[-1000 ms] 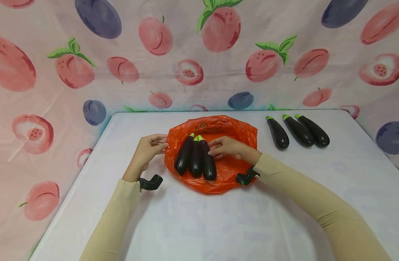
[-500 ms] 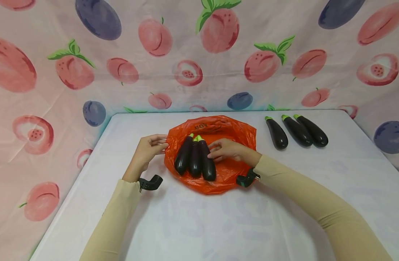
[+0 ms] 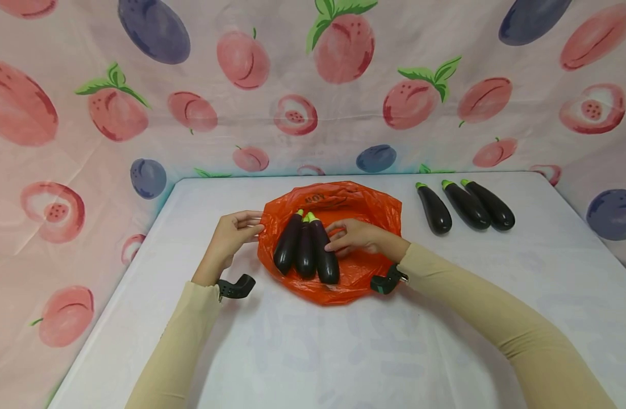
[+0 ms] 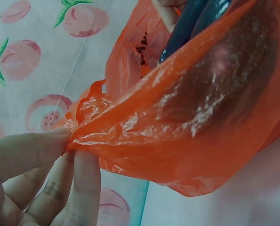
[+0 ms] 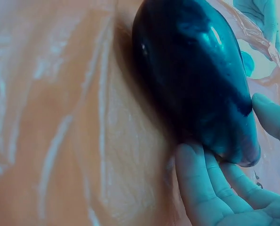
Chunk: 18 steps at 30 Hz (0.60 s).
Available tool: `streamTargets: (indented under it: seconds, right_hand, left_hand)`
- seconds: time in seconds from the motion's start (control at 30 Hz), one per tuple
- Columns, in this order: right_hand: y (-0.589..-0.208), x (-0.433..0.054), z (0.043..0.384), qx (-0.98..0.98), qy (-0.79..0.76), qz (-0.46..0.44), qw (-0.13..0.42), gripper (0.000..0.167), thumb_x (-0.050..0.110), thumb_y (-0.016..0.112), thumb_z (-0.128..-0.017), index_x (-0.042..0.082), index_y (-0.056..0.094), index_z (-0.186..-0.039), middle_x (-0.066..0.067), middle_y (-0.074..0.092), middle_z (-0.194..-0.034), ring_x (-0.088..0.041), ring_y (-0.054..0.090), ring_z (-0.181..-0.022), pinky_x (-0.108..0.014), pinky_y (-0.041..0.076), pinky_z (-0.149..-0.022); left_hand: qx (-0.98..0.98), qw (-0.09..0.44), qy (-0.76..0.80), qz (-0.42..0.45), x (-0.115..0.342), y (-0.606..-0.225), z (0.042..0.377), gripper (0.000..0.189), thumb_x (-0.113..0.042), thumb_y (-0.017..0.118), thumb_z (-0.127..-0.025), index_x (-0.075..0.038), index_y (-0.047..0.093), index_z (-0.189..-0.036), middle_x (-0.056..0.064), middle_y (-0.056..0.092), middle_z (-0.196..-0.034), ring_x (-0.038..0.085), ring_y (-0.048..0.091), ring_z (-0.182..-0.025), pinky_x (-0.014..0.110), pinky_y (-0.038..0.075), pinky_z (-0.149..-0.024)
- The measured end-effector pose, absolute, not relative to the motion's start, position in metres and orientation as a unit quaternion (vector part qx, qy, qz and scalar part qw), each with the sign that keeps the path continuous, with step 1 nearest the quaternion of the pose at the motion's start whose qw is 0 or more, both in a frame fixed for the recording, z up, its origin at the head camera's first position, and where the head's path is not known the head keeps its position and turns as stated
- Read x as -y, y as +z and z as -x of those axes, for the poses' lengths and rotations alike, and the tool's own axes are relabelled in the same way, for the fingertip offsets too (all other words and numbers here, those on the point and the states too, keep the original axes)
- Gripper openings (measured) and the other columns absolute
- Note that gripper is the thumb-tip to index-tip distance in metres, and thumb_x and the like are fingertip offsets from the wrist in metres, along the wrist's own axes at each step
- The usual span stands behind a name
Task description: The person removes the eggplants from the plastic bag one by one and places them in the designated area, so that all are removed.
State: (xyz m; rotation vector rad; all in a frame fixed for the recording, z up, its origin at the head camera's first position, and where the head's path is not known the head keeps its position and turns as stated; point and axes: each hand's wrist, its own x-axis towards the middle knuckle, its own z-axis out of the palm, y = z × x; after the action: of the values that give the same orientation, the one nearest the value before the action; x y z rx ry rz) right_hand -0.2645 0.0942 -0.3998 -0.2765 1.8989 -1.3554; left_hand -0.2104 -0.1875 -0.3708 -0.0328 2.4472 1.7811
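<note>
An orange-red plastic bag lies spread with its mouth open in the middle of the table, and three dark eggplants with green stem ends lie side by side in it. At its left edge my left hand pinches the rim between thumb and fingers; the left wrist view shows the film gathered at the fingertips. My right hand reaches inside from the right and holds the rightmost eggplant. Up close in the right wrist view, the thumb is on one side of that eggplant and the other fingers on the opposite side.
To the right of the bag, near the table's back edge, lie three more eggplants: one by itself and a touching pair, the nearer one on the left. A fruit-printed cloth hangs behind the white table.
My right hand has shifted very slightly toward the near side along with the rightmost eggplant. The left hand keeps its place at the bag's rim.
</note>
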Motion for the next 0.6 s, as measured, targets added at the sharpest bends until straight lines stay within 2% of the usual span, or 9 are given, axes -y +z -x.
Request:
streamTargets:
  seconds: [0.37, 0.6]
  right_hand:
    - [-0.3953, -0.094, 0.2669, -0.742, -0.551, 0.093, 0.37, 0.054, 0.002, 0.061, -0.089, -0.005, 0.039, -0.137, -0.026, 0.049, -0.133, -0.02, 0.063, -0.098, -0.042, 0.05, -0.095]
    - [-0.3926, -0.0938, 0.2683, -0.75, -0.545, 0.092, 0.362, 0.053, 0.003, 0.063, -0.087, -0.004, 0.042, -0.136, -0.025, 0.049, -0.133, -0.02, 0.062, -0.099, -0.041, 0.051, -0.094]
  left_hand:
    - [-0.804, 0.054, 0.592, 0.005, 0.1885, -0.37, 0.2105, 0.034, -0.008, 0.06, -0.09, 0.002, 0.058, -0.123, 0.023, 0.063, -0.115, 0.005, 0.065, -0.081, 0.023, 0.058, -0.075]
    - [-0.807, 0.055, 0.589, 0.005, 0.1889, -0.3699, 0.2105, 0.034, -0.009, 0.06, -0.09, 0.001, 0.058, -0.123, 0.022, 0.064, -0.114, 0.004, 0.065, -0.081, 0.024, 0.058, -0.076]
